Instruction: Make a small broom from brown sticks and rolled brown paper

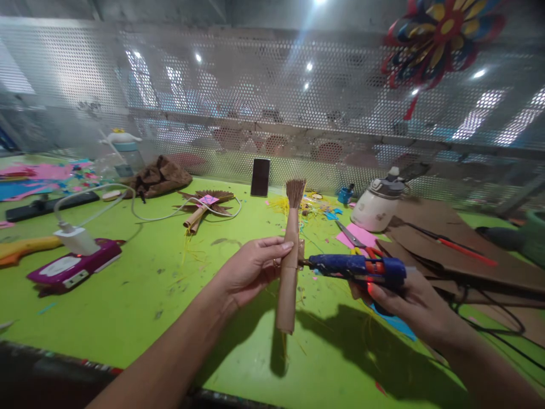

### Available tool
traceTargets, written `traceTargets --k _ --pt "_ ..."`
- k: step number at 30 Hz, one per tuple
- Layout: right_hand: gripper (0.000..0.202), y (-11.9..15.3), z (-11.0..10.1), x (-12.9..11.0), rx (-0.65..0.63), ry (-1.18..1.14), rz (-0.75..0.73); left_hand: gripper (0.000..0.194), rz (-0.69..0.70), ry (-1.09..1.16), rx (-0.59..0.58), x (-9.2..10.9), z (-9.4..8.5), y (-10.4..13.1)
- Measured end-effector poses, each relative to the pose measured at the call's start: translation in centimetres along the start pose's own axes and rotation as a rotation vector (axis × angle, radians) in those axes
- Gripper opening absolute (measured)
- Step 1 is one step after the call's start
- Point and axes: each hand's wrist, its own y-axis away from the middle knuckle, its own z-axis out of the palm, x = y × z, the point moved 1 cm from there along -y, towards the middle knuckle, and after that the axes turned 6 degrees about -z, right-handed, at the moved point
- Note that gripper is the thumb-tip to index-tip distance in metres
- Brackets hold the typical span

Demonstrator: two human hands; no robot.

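My left hand (260,262) is closed round a rolled brown paper tube (288,301), holding it up above the green table. A pleated paper fan piece (295,193) spreads from the tube's far end. In my right hand (395,298) is a blue hot glue gun (340,264), its nozzle pointing left at the side of the tube, close to my left fingers. Whether the nozzle touches the paper I cannot tell. Farther back lies another brown paper craft (200,213) with pleated leaves, a pink square and yellow strands.
Scissors (354,236), a pink sheet, a white bottle (377,201) and brown cardboard (464,244) are on the right. A phone (260,177) leans at the back. On the left sit a purple power strip (76,267) with a white cable, and brown crumpled cloth (160,179).
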Motion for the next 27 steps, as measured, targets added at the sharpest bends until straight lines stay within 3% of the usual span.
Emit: traceTargets --k 15,27 --pt "0.037 0.2 -0.8 0.9 -0.018 -0.089 -0.006 0.01 -0.018 0.041 0.057 0.3 0.0 0.0" --pt "0.036 0.5 -0.6 0.6 -0.031 -0.03 0.039 0.014 -0.012 0.028 0.046 0.0 -0.2 -0.1"
